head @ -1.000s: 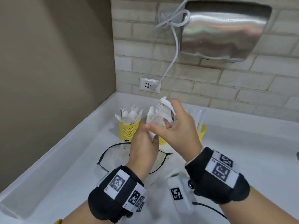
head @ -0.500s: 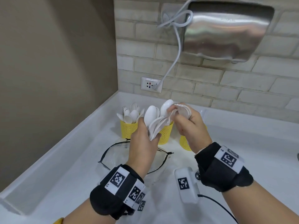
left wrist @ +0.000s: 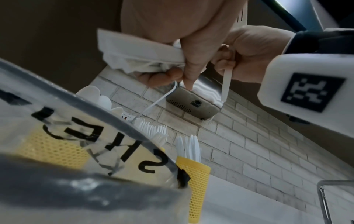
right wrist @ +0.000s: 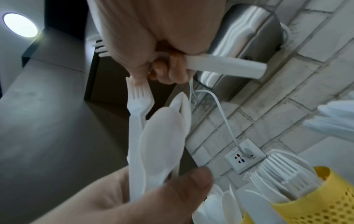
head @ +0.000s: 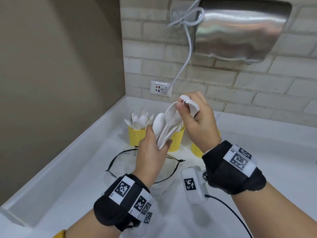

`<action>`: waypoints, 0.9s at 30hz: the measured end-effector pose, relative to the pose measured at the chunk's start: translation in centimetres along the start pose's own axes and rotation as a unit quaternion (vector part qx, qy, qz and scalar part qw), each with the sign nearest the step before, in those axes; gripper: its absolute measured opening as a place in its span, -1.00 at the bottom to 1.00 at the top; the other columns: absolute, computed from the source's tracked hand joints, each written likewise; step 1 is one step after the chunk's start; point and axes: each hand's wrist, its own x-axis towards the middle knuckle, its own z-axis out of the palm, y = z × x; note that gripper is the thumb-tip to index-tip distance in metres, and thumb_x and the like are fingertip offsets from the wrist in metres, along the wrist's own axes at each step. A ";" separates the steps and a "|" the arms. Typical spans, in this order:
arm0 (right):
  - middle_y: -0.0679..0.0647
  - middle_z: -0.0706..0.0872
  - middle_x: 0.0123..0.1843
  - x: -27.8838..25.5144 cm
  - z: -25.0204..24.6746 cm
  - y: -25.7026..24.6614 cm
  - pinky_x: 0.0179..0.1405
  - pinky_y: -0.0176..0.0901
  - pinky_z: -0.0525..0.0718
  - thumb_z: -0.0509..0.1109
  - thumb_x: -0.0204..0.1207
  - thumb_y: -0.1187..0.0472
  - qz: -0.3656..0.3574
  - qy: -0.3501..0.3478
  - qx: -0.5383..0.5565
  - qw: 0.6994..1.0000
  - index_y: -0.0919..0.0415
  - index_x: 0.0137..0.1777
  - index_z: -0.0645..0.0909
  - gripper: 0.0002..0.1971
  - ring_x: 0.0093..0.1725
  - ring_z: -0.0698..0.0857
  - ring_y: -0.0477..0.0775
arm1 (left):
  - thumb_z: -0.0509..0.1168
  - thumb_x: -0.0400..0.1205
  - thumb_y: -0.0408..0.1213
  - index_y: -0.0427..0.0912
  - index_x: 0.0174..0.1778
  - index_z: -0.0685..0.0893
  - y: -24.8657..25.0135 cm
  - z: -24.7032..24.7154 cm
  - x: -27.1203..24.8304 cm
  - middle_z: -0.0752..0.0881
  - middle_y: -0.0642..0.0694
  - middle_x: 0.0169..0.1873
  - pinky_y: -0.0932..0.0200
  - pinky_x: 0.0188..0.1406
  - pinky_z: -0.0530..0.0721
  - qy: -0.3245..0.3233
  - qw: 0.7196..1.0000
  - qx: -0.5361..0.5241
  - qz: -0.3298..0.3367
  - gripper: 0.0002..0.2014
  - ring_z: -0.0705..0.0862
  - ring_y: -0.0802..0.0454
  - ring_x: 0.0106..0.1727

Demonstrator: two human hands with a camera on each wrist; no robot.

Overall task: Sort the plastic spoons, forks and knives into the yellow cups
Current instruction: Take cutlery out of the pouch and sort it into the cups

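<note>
While hands (head: 197, 121) grip cutlery (head: 164, 127), bag (left wrist: 107, 145) reads "SKE"

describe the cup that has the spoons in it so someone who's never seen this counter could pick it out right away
Start at the white wall socket below the steel hand dryer, then look down to the row of yellow mesh cups on the white counter. The spoon cup is the leftmost, nearest the corner, the only one filled with rounded spoon bowls.

White counter (head: 257, 152): 3 yellow cups (head: 137, 136) standing in a row, clear plastic bag (head: 127, 162) before them.
</note>
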 end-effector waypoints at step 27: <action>0.41 0.72 -0.01 0.9 2.8 14.0 -0.18 -0.21 0.39 0.23 0.61 0.26 0.246 0.017 -0.228 0.942 0.38 0.15 0.61 -0.76 0.00 0.68 0.35 | 0.35 0.57 -0.16 0.03 -0.28 0.50 -2.5 -4.0 3.5 0.46 0.13 -0.53 0.23 -0.47 0.36 -0.010 0.987 -0.150 -0.058 -0.84 0.44 0.15 -0.47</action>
